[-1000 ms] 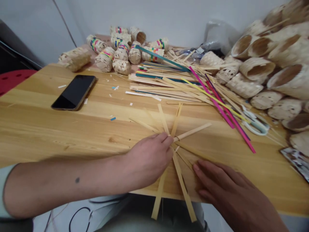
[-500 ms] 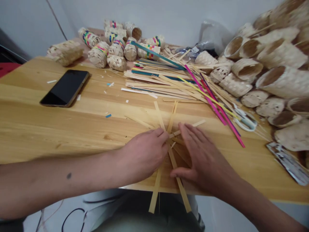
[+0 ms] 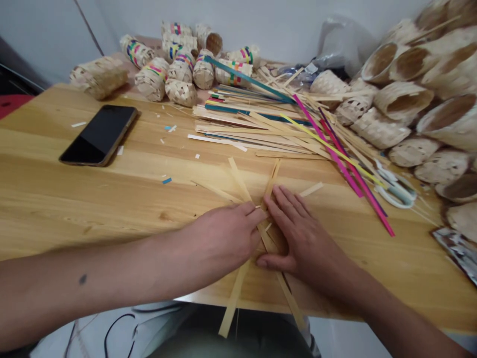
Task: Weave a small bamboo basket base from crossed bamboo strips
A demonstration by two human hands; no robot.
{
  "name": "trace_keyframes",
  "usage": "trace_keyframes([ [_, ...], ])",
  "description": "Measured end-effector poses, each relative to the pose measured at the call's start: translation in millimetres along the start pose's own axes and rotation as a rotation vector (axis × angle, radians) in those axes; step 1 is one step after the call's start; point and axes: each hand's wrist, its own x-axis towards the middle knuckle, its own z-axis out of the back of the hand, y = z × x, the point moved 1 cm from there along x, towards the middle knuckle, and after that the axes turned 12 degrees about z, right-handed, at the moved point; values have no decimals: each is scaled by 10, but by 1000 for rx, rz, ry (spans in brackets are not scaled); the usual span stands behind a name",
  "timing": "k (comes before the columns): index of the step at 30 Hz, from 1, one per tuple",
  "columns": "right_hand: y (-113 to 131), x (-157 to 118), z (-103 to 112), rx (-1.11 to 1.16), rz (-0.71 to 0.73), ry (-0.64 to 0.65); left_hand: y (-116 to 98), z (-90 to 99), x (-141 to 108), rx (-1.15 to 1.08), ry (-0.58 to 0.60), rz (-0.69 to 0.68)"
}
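Pale flat strips (image 3: pixel 265 238) cross in a star at the near middle of a wooden table (image 3: pixel 130 204). The left hand (image 3: pixel 231 232) curls its fingers together over the crossing; whether they pinch it is hidden. The right hand (image 3: pixel 303 229) lies open just beside, thumb spread, over the star's right side. A phone (image 3: pixel 100 135) lies left.

No readable text, label, brand, number or sign anywhere

Wooden tabletop (image 3: pixel 122 209): crossed strips (image 3: pixel 267 241) under hands (image 3: pixel 227 236); phone (image 3: pixel 100 134) beyond, leftward; strip pile (image 3: pixel 242 131) ahead; woven tubes (image 3: pixel 380 132) farther right.
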Motion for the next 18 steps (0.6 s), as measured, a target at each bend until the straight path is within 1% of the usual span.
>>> trace_keyframes([
  [7,-10,-3,22,-21,11,49,97,-44,-2,2,13,-33],
  [10,-7,14,11,-16,2,57,155,-45,-8,-71,8,-27],
  [12,-10,20,23,-4,3,49,184,-10,-8,-131,13,-14],
  [14,-27,5,75,25,7,27,191,47,-4,-153,24,-30],
  [18,-81,-136,295,61,-43,-108,154,155,0,-129,49,-74],
])
